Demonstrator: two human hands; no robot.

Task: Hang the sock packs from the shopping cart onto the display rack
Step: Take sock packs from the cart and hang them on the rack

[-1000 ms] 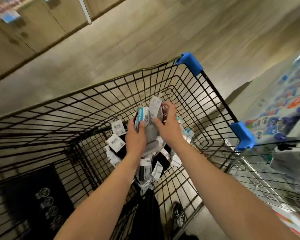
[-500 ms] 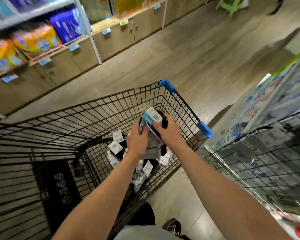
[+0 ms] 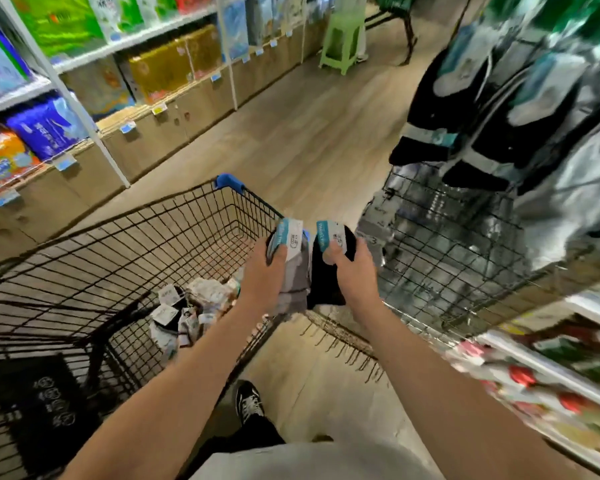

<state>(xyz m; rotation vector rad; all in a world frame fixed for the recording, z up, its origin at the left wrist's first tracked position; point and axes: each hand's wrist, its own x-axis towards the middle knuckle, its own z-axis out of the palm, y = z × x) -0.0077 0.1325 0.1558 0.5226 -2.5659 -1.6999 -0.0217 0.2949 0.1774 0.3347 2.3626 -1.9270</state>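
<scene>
My left hand (image 3: 262,277) grips a grey sock pack (image 3: 297,271) with a white and teal label. My right hand (image 3: 352,271) grips a black sock pack (image 3: 329,285) with the same kind of label. Both packs are held side by side above the right rim of the black wire shopping cart (image 3: 125,244). Several more sock packs (image 3: 187,306) lie in a heap on the cart's floor. The display rack (image 3: 465,230), a wire grid, stands to the right, with black and grey sock packs (image 3: 465,109) hanging on its upper part and bare hooks (image 3: 347,344) along its lower edge.
Store shelves (image 3: 84,98) with boxed and bagged goods run along the left of the aisle. A green plastic stool (image 3: 343,39) stands farther down. A shelf with packaged goods (image 3: 551,375) sits low on the right. My shoe (image 3: 248,403) is on the wooden floor beside the cart.
Both hands have lifted out of the cart and split the bundle, one pack in each hand. The view has swung up and right, bringing the display rack into sight.
</scene>
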